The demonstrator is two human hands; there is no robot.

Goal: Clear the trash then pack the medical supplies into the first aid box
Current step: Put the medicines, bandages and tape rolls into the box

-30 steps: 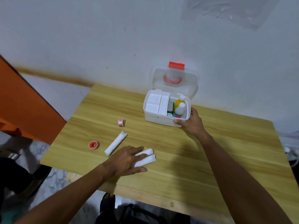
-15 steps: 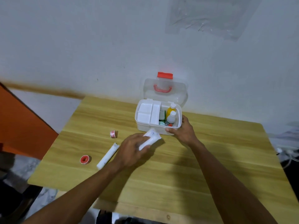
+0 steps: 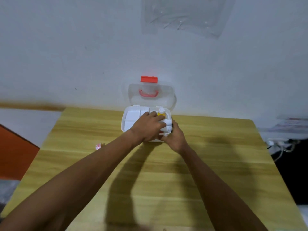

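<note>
1. Head view, the change: a second ago the left hand [image 3: 148, 125] lay on the white rolls [image 3: 167, 124] on the wood well in front of the first aid box [image 3: 124, 120]. Now that hand is over the box's right-hand compartment, its fingers curled round the rolls, whose white end shows just past the fingertips and at or below the rim.
2. The right hand [image 3: 175, 137] has stayed at the box's near right corner, thumb and fingers gripping the wall to steady it.
3. What it means: the rolls look all but packed, and what seems left is to let go of them beside the yellow bottle [image 3: 161, 112] already standing in that compartment. No trash shows on the wood, so I judge that step done.
4. Still to pack: a small red-and-white tape roll [image 3: 98, 146] lies to the left of the box and nearer the person. The other loose supplies seen earlier do not show now, possibly hidden by the left forearm.
5. Surface and room: the box sits at the far edge of a pale wooden table [image 3: 216, 164], its clear lid [image 3: 151, 95] raised behind it against a white wall [image 3: 66, 47]. A plastic sheet [image 3: 183, 14] is stuck high above the box, an orange panel [image 3: 13, 155] stands far left of it, and cables [image 3: 280, 145] lie far right
</note>
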